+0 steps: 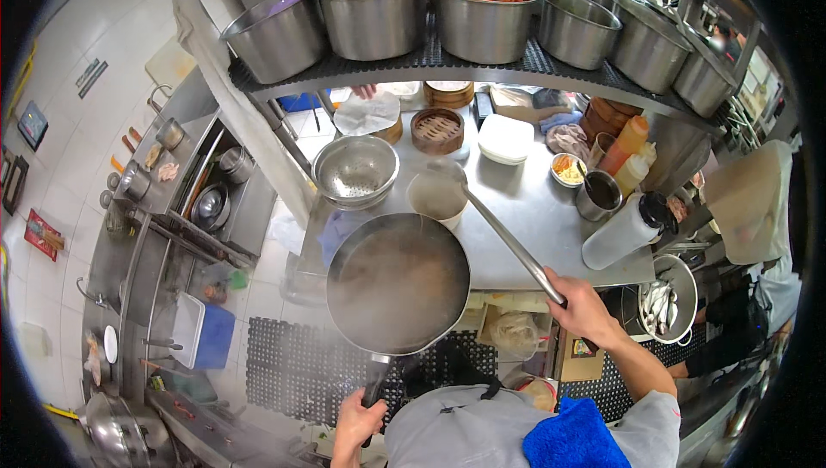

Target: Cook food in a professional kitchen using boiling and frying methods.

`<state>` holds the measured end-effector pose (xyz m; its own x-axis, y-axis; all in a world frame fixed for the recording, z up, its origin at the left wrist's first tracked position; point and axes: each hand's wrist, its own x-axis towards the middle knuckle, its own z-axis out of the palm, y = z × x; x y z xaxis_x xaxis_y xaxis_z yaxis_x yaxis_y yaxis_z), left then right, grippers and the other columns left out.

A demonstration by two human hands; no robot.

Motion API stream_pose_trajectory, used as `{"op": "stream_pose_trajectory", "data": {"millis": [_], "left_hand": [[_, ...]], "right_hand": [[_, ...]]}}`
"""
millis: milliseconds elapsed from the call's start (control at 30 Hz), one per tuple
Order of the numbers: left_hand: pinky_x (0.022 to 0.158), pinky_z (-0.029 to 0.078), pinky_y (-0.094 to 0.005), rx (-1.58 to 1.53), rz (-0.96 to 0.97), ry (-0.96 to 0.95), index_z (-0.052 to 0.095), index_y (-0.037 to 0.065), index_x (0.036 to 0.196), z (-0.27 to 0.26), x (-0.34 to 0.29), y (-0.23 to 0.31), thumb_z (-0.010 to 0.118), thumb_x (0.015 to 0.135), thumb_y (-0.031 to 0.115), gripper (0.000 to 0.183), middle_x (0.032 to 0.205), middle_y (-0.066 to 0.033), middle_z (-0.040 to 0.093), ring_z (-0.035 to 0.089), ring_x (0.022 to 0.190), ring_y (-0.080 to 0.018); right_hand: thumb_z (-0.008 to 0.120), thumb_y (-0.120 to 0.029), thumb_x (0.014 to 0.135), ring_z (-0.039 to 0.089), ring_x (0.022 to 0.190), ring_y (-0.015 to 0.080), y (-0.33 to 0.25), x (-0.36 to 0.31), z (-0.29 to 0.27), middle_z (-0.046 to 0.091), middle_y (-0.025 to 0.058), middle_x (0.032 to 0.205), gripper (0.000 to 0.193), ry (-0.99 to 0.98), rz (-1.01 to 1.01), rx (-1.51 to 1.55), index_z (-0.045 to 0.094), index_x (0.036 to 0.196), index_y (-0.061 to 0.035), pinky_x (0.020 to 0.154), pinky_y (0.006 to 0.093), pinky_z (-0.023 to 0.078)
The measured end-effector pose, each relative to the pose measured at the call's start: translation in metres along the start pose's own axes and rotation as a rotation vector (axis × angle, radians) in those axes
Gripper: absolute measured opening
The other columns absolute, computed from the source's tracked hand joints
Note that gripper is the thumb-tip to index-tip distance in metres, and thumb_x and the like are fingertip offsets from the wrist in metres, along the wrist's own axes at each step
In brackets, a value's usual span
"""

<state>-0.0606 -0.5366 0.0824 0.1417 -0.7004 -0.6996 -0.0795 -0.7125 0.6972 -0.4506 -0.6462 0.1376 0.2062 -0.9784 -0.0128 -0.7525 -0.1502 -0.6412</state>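
My left hand [360, 418] is closed round the black handle of a frying pan [397, 283]. Steam rises from the pan and blurs its brownish contents. In my right hand [585, 306] is the dark grip end of a long steel ladle [514, 244]. The ladle's bowl is over or at the mouth of a pale round container [437, 200], just beyond the pan's far rim; I cannot tell whether it touches. Left of that container sits a steel colander [355, 169], apparently stacked in another bowl.
A shelf [379, 75] with several steel pots crosses above the steel counter [525, 236]. Behind lie a bamboo steamer [437, 131] and stacked white dishes [505, 139]. Sauce bottles [625, 145] and a large white bottle [621, 231] stand right. A bucket of fish [662, 300] is lower right; another person's hand [365, 91] shows behind.
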Motion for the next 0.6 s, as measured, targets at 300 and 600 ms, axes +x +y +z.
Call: {"op": "stream_pose_trajectory", "data": {"millis": [300, 600], "left_hand": [[0.036, 0.032, -0.0249, 0.061, 0.01, 0.017, 0.054, 0.003, 0.079, -0.003, -0.001, 0.014, 0.06, 0.075, 0.008, 0.009, 0.052, 0.0023, 0.047, 0.042, 0.04, -0.0063], [0.035, 0.031, -0.0253, 0.052, 0.002, 0.006, 0.055, 0.002, 0.082, -0.011, -0.003, 0.026, 0.059, 0.076, 0.006, 0.008, 0.052, 0.003, 0.045, 0.04, 0.039, -0.0058]], "right_hand": [[0.064, 0.002, 0.071, 0.056, 0.063, 0.0308, -0.023, -0.038, -0.021, 0.054, 0.0128, 0.074, 0.063, 0.086, -0.182, -0.008, 0.047, 0.131, -0.0008, 0.059, 0.0359, 0.047], [0.063, -0.002, 0.06, 0.057, 0.068, 0.0244, -0.007, -0.023, -0.067, 0.05, 0.0077, 0.085, 0.073, 0.002, -0.307, -0.637, 0.051, 0.131, -0.0156, 0.055, 0.0362, 0.051]]}}
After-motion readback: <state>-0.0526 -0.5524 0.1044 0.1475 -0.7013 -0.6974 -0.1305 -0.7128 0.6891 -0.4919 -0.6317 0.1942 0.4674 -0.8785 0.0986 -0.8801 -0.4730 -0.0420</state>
